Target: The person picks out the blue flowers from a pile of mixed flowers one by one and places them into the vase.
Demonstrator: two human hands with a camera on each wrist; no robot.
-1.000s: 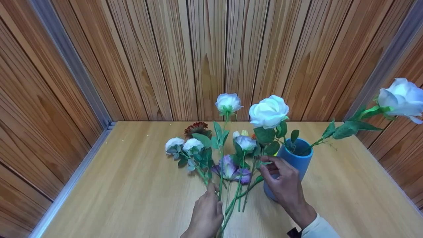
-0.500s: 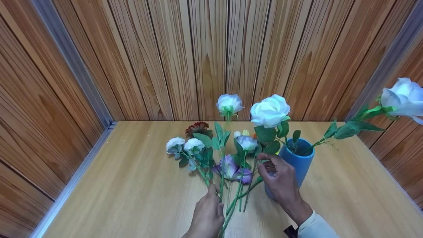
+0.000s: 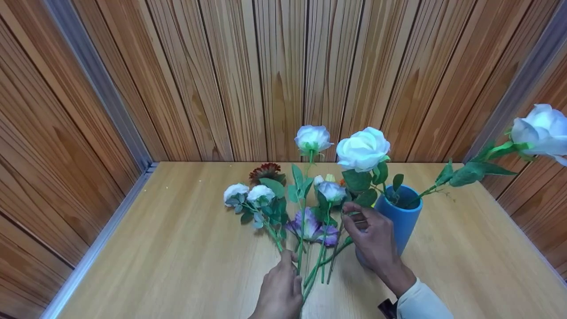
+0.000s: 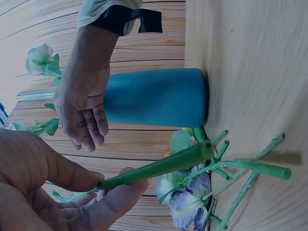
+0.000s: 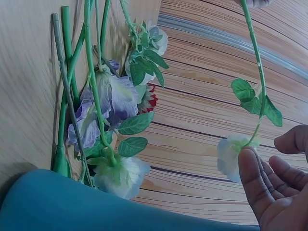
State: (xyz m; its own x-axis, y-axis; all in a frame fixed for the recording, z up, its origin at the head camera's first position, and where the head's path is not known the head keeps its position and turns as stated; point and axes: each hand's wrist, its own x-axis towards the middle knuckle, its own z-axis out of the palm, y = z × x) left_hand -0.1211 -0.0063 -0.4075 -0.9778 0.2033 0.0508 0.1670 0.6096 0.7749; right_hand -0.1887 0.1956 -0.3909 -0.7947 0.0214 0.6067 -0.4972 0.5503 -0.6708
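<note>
My left hand (image 3: pixel 279 285) pinches the green stem (image 4: pixel 159 168) of a white flower between thumb and fingers. That flower's bloom (image 3: pixel 313 139) stands upright above the table. Beside the blue vase (image 3: pixel 405 221) is my right hand (image 3: pixel 376 239), its fingers loosely bent with nothing seen between them. From the right wrist view, the held flower's bloom (image 5: pixel 231 156) appears beyond the right fingertips, with no clear contact. Two large white roses lean out of the vase: one (image 3: pixel 363 149) to the left, another (image 3: pixel 540 133) far to the right.
Several flowers lie on the wooden table (image 3: pixel 177 257): small white blooms (image 3: pixel 260 195), a dark red flower (image 3: pixel 266 172), purple blooms (image 3: pixel 308 225) and a pale lilac flower (image 3: pixel 332 191). Their stems cross between the hands. Wood-panelled walls (image 3: pixel 279 79) enclose the back and sides.
The left hand and its white flower have shifted slightly right. The right hand has drifted a little left, away from the vase. The roses in the vase stay in place.
</note>
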